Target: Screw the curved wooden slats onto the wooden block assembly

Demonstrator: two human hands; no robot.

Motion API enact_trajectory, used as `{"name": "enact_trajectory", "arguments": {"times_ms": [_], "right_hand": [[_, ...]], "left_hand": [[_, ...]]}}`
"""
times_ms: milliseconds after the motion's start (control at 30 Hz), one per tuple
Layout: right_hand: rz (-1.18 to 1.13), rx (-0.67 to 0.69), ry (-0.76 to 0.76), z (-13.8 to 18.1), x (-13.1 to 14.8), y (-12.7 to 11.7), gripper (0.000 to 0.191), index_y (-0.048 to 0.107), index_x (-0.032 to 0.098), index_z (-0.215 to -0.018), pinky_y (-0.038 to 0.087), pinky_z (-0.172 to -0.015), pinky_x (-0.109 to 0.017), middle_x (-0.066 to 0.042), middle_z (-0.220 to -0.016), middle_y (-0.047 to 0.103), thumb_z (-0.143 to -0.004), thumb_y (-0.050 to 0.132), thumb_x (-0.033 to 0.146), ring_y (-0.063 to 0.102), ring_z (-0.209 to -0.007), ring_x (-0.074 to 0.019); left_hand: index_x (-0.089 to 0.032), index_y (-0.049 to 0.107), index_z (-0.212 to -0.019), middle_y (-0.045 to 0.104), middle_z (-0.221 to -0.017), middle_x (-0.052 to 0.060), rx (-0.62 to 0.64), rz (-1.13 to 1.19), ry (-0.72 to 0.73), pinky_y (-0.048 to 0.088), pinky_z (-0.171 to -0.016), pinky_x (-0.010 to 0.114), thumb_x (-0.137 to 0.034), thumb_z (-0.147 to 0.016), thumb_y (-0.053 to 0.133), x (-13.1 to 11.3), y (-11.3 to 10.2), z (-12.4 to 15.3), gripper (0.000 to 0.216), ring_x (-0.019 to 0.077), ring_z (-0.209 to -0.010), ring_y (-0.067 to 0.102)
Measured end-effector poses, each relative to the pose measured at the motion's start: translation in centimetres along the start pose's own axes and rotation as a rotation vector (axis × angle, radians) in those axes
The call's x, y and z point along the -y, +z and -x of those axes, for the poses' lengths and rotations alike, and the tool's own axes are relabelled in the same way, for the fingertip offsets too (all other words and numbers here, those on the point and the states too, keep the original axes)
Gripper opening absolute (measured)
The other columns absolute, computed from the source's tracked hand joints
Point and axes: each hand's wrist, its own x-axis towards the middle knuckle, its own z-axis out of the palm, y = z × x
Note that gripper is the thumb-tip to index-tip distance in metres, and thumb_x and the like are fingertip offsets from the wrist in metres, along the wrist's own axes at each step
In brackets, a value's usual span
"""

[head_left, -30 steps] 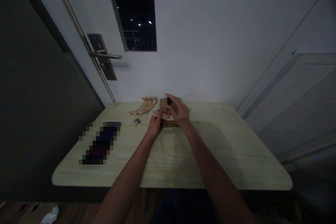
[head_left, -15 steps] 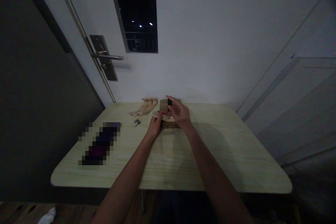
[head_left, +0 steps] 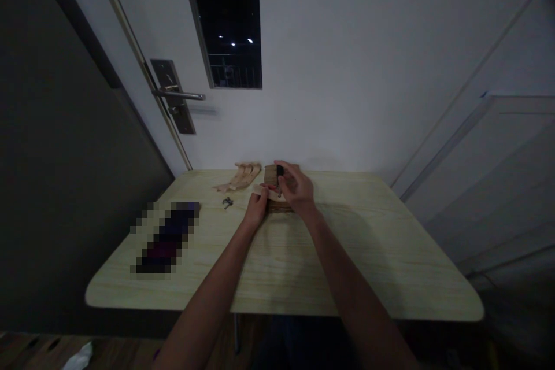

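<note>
Tool (head_left: 280,170), one: black handle, thin metal shaft, stood near upright at the centre of the frame, tip down at the strip. Whether the tip touches is too small to tell.

Right hand (head_left: 299,189), just right of centre: grip drawn in, thumb and fingers pinching the tool's handle, no gap seen.

Left hand (head_left: 258,201), just left of centre: grip closed down on the left end of the strip, thumb uppermost; the fingers beneath are hidden.

Strip (head_left: 274,194), one: pale, lying across the block, a small red mark or piece behind it.

Block (head_left: 270,174), one: brown, layered at its front, on the counter (head_left: 368,266) near the far edge, partly covered by the hands.

Step in hand, as judged: working the tool at the strip while the left hand steadies it. The move calls for an upright shaft, a firm left hold and fingertips kept out from under the tip.

Loose strips (head_left: 246,174), several: left of the block, near the far edge. Metal pieces (head_left: 227,203), small cluster: just in front of these. Blurred dark item (head_left: 169,237), one: left of frame, near the left edge.

Room: tight behind the block, against the door (head_left: 325,69); widest toward lower right; leftward reach meets the metal pieces first.
</note>
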Motion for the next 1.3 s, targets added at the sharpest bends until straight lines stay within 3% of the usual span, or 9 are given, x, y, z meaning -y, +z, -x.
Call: {"name": "enact_trajectory", "arguments": {"times_ms": [167,467,733,1000,1300], "right_hand": [[-0.056,0.018,-0.010,-0.1,-0.3,-0.3,0.035,0.062,0.026,-0.123,0.058,-0.079,-0.031,-0.005,-0.119,0.069,-0.091,0.050,0.032,0.068,-0.093,-0.0180],[-0.097,-0.011,0.045,-0.2,-1.3,0.1,0.034,0.062,0.027,-0.118,0.058,-0.069,-0.029,-0.003,-0.093,0.071,-0.085,0.063,0.038,0.068,-0.078,-0.0172],[-0.050,-0.009,-0.008,-0.2,-1.3,0.1,0.032,0.063,0.028,-0.119,0.058,-0.076,-0.031,-0.005,-0.110,0.068,-0.088,0.060,0.037,0.067,-0.083,-0.0167],[-0.126,0.062,-0.003,-0.1,-1.3,-0.2,0.036,0.059,0.027,-0.127,0.059,-0.082,-0.032,-0.006,-0.123,0.066,-0.093,0.051,0.036,0.067,-0.102,-0.0201],[-0.070,-0.008,0.031,0.1,-1.3,0.1,0.036,0.060,0.028,-0.122,0.059,-0.069,-0.029,-0.004,-0.108,0.069,-0.088,0.060,0.038,0.067,-0.078,-0.0163]], "left_hand": [[-0.019,0.064,-0.081,0.069,-0.088,0.005,-0.010,0.021,-0.017,0.046,-0.087,0.032,-0.058,-0.081,0.054,0.1,0.1,0.0,0.040,0.0213,-0.090,0.060],[-0.018,0.065,-0.084,0.069,-0.089,0.005,0.014,0.002,0.010,0.046,-0.086,0.031,-0.054,-0.084,0.052,0.1,0.0,0.1,0.038,0.0202,-0.088,0.060],[-0.019,0.064,-0.083,0.068,-0.088,0.005,-0.012,-0.012,0.027,0.045,-0.088,0.032,-0.053,-0.084,0.052,0.2,0.0,0.1,0.036,0.0201,-0.089,0.060],[-0.019,0.064,-0.084,0.069,-0.087,0.005,0.000,-0.004,0.011,0.045,-0.089,0.032,-0.055,-0.083,0.053,0.3,-0.1,0.0,0.038,0.0210,-0.091,0.061],[-0.017,0.064,-0.084,0.069,-0.087,0.005,0.019,0.020,0.026,0.046,-0.087,0.032,-0.057,-0.084,0.053,0.8,0.0,-0.1,0.041,0.0200,-0.088,0.060]]}}
